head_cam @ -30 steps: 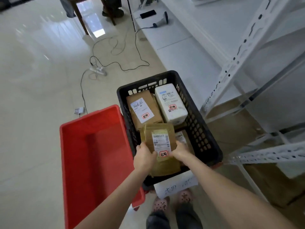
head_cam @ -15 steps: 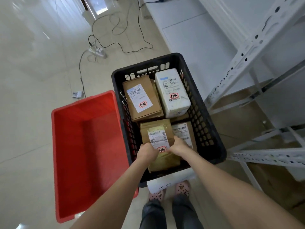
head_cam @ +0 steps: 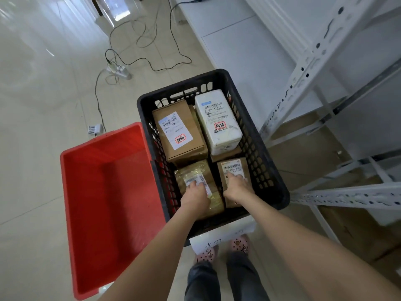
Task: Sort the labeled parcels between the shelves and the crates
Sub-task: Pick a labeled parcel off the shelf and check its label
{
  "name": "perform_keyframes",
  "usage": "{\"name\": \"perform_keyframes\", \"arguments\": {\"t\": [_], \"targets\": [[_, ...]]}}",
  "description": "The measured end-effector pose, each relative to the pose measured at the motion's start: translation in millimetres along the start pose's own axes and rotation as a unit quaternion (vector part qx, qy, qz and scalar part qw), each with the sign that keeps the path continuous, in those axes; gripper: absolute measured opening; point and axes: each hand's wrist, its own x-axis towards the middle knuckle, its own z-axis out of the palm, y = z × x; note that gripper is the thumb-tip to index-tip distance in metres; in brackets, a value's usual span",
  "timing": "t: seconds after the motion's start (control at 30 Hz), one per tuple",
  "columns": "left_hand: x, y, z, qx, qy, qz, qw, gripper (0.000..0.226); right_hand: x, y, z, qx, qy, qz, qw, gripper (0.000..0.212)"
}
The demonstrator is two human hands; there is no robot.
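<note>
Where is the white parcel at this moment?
In the head view, the white parcel lies in the far right corner of the black crate, beside the large brown box and beyond the small brown parcel.

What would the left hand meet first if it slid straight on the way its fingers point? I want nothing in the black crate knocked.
Probably the brown box: the left hand lies on the padded parcel, fingers pointing toward it. Their heights are unclear.

Two crates on floor: empty crate (head_cam: 108, 203) left; right crate (head_cam: 269, 170) holds four parcels, two far, two near. Shelving (head_cam: 325, 51) right.
</note>
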Motion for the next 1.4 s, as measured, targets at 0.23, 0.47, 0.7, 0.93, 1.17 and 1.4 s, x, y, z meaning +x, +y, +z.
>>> {"name": "perform_keyframes", "arguments": {"t": [0.23, 0.47, 0.7, 0.93, 1.17, 1.4], "targets": [[-24, 23, -35, 0.076, 0.074, 0.098, 0.989, 0.054, -40, 6, -37, 0.009, 0.084, 0.011, 0.996, 0.066], [-58, 51, -66, 0.192, 0.11, 0.219, 0.95, 0.063, -107, 11, -55, 0.043, 0.16, 0.05, 0.985, 0.074], [-114, 99, -68, 0.293, 0.145, 0.339, 0.882, 0.063, -191, 43, -50, 0.088, 0.273, 0.118, 0.951, 0.064], [-190, 171, -24, 0.356, 0.155, 0.459, 0.799, 0.049, -287, 114, -35, 0.13, 0.325, 0.223, 0.91, 0.061], [-306, 242, 42, 0.372, 0.166, 0.563, 0.719, 0.054, -403, 201, -4, 0.175, 0.379, 0.311, 0.854, 0.061], [-427, 284, 107, 0.374, 0.184, 0.627, 0.658, 0.056, -520, 274, 40, 0.2, 0.436, 0.358, 0.801, 0.054]]}}
